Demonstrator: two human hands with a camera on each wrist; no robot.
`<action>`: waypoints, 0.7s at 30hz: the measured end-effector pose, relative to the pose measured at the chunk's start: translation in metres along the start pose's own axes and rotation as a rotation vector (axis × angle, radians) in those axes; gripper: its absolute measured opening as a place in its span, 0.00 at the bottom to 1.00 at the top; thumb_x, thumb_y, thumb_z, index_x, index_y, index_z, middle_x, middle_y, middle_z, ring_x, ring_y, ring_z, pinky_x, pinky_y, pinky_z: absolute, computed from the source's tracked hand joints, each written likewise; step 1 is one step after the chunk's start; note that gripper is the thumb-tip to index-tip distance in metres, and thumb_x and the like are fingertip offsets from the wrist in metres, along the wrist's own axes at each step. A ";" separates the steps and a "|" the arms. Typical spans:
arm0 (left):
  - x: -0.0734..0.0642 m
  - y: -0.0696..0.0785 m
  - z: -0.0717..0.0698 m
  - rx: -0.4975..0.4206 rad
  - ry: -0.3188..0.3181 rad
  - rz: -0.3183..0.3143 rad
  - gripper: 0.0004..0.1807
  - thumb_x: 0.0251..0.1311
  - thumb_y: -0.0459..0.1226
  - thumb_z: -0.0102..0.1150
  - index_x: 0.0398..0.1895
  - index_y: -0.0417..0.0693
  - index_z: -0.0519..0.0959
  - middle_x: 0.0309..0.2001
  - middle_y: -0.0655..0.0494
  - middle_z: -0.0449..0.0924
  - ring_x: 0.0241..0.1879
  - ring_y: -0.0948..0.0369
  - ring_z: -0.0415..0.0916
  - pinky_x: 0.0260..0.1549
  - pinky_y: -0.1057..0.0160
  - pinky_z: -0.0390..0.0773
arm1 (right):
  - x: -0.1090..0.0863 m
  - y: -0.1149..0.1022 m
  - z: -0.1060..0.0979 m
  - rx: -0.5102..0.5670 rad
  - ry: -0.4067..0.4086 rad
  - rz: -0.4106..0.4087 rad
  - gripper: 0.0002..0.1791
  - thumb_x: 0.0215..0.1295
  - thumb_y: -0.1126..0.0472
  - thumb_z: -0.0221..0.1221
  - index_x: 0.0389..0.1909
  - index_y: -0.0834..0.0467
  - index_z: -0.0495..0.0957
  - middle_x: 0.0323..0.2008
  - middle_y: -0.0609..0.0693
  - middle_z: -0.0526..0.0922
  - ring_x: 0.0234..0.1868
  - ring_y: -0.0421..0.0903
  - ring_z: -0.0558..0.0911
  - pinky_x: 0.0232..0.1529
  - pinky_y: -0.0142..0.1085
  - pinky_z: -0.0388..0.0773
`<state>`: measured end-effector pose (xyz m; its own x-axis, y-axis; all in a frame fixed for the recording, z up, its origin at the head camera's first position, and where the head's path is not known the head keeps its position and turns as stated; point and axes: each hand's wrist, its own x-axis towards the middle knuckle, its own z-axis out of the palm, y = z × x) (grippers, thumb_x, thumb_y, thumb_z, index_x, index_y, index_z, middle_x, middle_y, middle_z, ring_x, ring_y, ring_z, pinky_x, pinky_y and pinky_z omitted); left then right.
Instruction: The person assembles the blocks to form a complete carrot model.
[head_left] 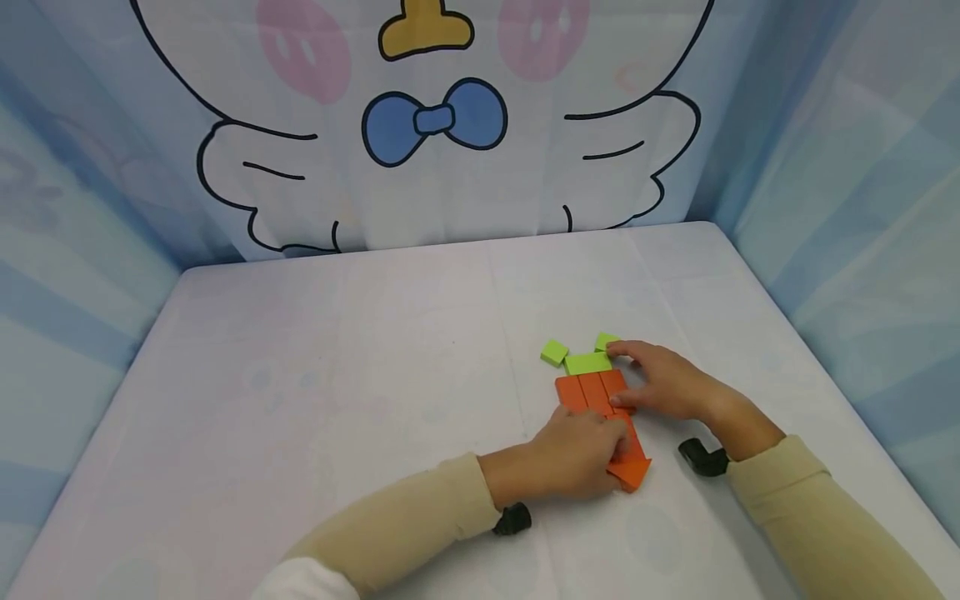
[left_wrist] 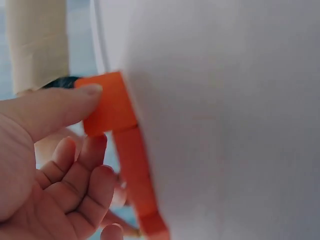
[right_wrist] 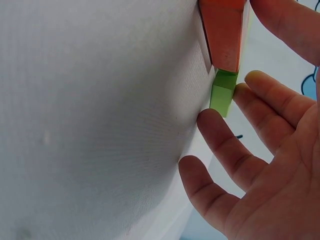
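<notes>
Flat orange blocks [head_left: 592, 390] lie together in rows on the table, narrowing toward a pointed orange block [head_left: 632, 473] at the near end. A green oblong block [head_left: 588, 363] adjoins their far edge, with two small green blocks [head_left: 554, 352] beyond its corners. My left hand [head_left: 576, 452] holds the near-end orange block [left_wrist: 111, 102] with thumb against its face and a curled fingertip at its lower edge. My right hand [head_left: 671, 382] rests at the right side, loosely spread. Its thumb is at the orange blocks and its forefinger at the right small green block [head_left: 606, 342].
The white table [head_left: 360, 375] extends widely to the left of the blocks. Dark wrist devices [head_left: 513, 519] show at both sleeves. A printed curtain [head_left: 465, 200] hangs behind the table's far edge, and curtains hang at both sides.
</notes>
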<state>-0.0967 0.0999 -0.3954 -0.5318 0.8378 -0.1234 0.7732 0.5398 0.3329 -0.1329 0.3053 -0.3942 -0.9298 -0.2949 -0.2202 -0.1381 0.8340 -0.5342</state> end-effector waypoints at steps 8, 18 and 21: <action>-0.012 -0.023 -0.027 -0.067 -0.024 -0.033 0.19 0.58 0.44 0.73 0.49 0.55 0.76 0.40 0.67 0.75 0.44 0.69 0.69 0.44 0.61 0.65 | -0.001 -0.001 -0.003 -0.022 0.001 0.003 0.39 0.63 0.55 0.68 0.70 0.66 0.65 0.67 0.66 0.68 0.61 0.65 0.72 0.61 0.60 0.67; -0.020 -0.032 -0.024 -0.146 -0.008 -0.021 0.20 0.59 0.44 0.72 0.52 0.53 0.77 0.44 0.65 0.77 0.46 0.67 0.70 0.46 0.63 0.67 | -0.001 0.000 -0.002 -0.012 -0.004 0.003 0.39 0.63 0.54 0.68 0.70 0.67 0.64 0.68 0.66 0.68 0.62 0.65 0.71 0.61 0.60 0.67; -0.026 -0.040 -0.026 -0.192 0.017 -0.052 0.22 0.60 0.45 0.71 0.55 0.52 0.76 0.46 0.64 0.78 0.46 0.66 0.70 0.48 0.63 0.68 | -0.003 0.000 -0.001 -0.008 -0.007 0.017 0.40 0.63 0.53 0.68 0.70 0.66 0.64 0.68 0.66 0.68 0.62 0.65 0.71 0.61 0.60 0.67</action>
<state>-0.1232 0.0542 -0.3812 -0.5761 0.8070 -0.1297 0.6653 0.5551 0.4992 -0.1301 0.3061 -0.3928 -0.9297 -0.2839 -0.2346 -0.1250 0.8424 -0.5241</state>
